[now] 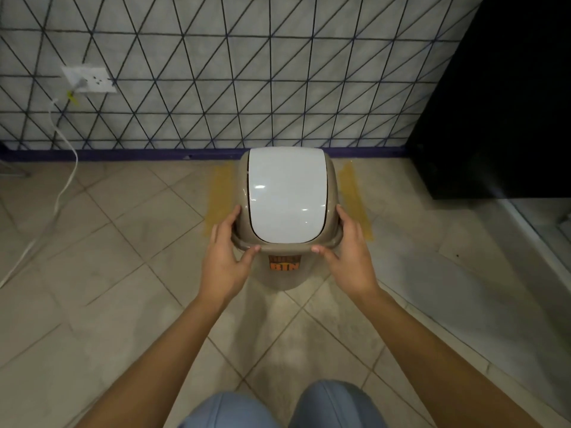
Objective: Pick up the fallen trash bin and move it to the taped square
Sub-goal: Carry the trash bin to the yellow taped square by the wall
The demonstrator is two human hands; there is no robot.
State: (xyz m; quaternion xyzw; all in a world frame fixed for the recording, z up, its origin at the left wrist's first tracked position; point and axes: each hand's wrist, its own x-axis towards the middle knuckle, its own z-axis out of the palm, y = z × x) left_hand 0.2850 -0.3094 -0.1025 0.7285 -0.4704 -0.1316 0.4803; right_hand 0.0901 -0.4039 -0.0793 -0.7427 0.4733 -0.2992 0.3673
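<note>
Trash bin (pixel 285 242) upright between yellow tape strips (pixel 355 202); my left hand (pixel 227 261) and right hand (pixel 349 257) clasp its rim, fingers curled.

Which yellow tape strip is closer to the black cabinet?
The right-hand tape strip, running along the floor beside the right hand. The other strip lies on the far side of the trash bin, by the left hand, toward the wall socket.

Both hands (pixel 227 257) (pixel 350 257) grip upright bin (pixel 285 196) rim.
</note>
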